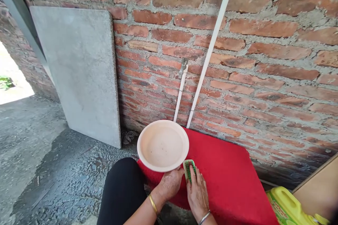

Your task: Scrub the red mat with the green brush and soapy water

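Note:
A pale pink plastic basin (163, 146) holds shallow water with a few dark specks. It sits at the left end of a red cloth (221, 168). My left hand (170, 184), a gold bangle on its wrist, is closed just below the basin's near rim, with most fingers hidden; what it grips does not show. On the cloth right of the basin is a small green and white scrub brush (189, 168). My right hand (198, 193), with a silver bangle, grips it, fingers over its top and thumb along its left side.
A grey slab (79, 74) leans on the brick wall (264, 56). A tap (183, 66) and white pipes (211, 49) rise behind the cloth. Wet concrete floor (79, 172) lies left of my knee (123, 186). A yellow jug (285, 204) and a cardboard box (317, 190) stand at right.

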The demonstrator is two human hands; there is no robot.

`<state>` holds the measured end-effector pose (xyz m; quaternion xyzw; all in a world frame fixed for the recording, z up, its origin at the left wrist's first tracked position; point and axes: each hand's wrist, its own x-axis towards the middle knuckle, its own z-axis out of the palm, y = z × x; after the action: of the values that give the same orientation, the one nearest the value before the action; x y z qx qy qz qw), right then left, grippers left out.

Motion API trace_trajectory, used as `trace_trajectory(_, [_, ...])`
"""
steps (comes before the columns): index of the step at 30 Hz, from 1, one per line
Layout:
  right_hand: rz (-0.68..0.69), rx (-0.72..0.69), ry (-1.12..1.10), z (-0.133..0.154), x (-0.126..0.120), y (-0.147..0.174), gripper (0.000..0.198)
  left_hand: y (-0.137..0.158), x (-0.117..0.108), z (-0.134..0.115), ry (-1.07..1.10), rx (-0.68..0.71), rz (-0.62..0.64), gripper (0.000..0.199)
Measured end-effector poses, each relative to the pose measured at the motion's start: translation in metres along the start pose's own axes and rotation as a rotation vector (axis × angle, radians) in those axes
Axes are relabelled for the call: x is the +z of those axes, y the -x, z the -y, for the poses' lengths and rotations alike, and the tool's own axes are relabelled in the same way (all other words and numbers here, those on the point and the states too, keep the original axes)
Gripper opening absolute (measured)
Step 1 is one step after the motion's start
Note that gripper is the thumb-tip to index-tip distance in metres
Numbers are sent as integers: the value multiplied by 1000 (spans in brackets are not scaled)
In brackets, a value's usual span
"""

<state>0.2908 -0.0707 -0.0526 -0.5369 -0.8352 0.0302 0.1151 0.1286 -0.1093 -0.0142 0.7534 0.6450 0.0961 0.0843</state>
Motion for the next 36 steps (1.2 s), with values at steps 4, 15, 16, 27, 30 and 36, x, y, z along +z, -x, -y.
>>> trace_trajectory(4, [-107,117,-44,-35,-7,-8,61,0,1,-1,-10,-13,11,21])
trace_trajectory(15, [-55,5,-136,-8,6,14,57,0,-13,-9,23,-90,84,31])
trace_trajectory(16, [-55,16,-127,-11,5,10,57,1,-12,-10,14,-95,82,31])
trace_trajectory(27, [-153,91,-167,-41,-4,16,57,-5,25,-13,98,-58,30,78])
trace_trajectory(30, [-94,34,-143,-30,-1,20,56,-7,29,-8,111,-25,124,99])
trace_trajectory(36, [-226,275,-100,-96,-17,9,60,-8,34,-4,106,-35,141,101])
